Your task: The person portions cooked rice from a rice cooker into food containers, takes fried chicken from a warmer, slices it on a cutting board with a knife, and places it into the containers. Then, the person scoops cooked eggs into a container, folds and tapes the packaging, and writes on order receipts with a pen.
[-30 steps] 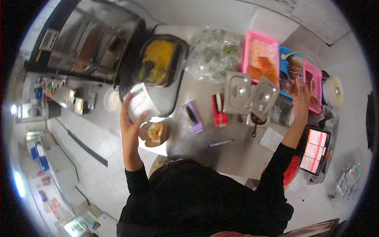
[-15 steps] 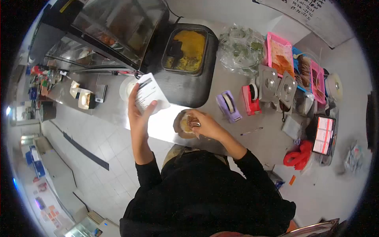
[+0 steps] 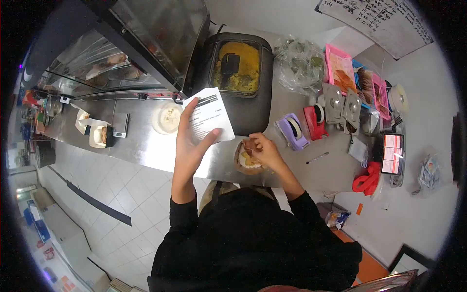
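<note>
My left hand (image 3: 188, 153) grips a white printed slip (image 3: 218, 118), thumb across its face and fingers behind it. My right hand (image 3: 269, 155) is closed, its fingertips pinching a dark brown piece of food (image 3: 250, 145). Below those fingers, a small brown paper food container (image 3: 250, 171) rests on the metal counter near its front edge. White and yellowish food shows inside it, partly covered by the right hand. Just behind the slip stands a round tub (image 3: 166, 118) with pale contents.
At the back, a black-rimmed pan (image 3: 248, 91) of yellow food sits on a black appliance. Purple (image 3: 292, 132) and red (image 3: 316, 121) tape dispensers, a pen (image 3: 317, 158) and metal lids (image 3: 333, 104) lie right. A glass display case (image 3: 104, 68) and open boxes (image 3: 100, 135) stand left.
The view has shifted, and the counter's bright glare has lessened. The brown piece remains in my right hand's fingertips, with more of the container's food visible. My left hand still grips the slip.
</note>
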The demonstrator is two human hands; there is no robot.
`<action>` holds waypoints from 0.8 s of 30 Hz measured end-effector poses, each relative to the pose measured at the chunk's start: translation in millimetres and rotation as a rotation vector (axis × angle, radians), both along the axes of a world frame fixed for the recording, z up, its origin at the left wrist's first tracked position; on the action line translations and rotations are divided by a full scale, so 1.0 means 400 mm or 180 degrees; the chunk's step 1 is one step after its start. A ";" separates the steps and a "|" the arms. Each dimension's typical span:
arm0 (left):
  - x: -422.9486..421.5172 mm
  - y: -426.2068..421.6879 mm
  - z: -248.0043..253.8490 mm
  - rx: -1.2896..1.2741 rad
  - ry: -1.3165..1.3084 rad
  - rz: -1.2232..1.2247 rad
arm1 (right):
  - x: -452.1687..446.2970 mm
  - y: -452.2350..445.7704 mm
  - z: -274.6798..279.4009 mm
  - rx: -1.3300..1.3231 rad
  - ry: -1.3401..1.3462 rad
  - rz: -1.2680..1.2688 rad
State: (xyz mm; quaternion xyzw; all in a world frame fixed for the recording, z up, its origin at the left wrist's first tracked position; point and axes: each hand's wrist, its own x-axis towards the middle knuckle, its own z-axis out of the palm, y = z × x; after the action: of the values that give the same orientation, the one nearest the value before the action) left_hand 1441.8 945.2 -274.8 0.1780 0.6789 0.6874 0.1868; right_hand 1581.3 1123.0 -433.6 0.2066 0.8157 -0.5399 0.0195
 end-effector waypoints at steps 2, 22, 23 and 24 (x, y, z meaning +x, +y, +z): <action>-0.006 0.017 -0.006 -0.0006 0.0159 0.0014 | 0.000 0.011 0.006 -0.0095 0.0102 -0.0032; -0.045 0.075 -0.070 -0.0269 -0.0257 0.0318 | -0.040 0.082 -0.053 -0.1386 -0.0652 0.0646; -0.046 0.083 -0.066 -0.0240 -0.0306 0.0316 | -0.047 0.087 -0.056 -0.1101 -0.0636 0.0602; -0.050 0.088 -0.071 -0.0230 -0.0288 0.0301 | -0.051 0.099 -0.055 -0.0677 -0.0376 0.0602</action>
State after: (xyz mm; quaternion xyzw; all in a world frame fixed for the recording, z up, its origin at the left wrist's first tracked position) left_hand 1422.0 980.2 -303.0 0.1077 0.7017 0.6779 0.1909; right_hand 1560.8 1162.7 -455.6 0.1570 0.7672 -0.6059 0.1400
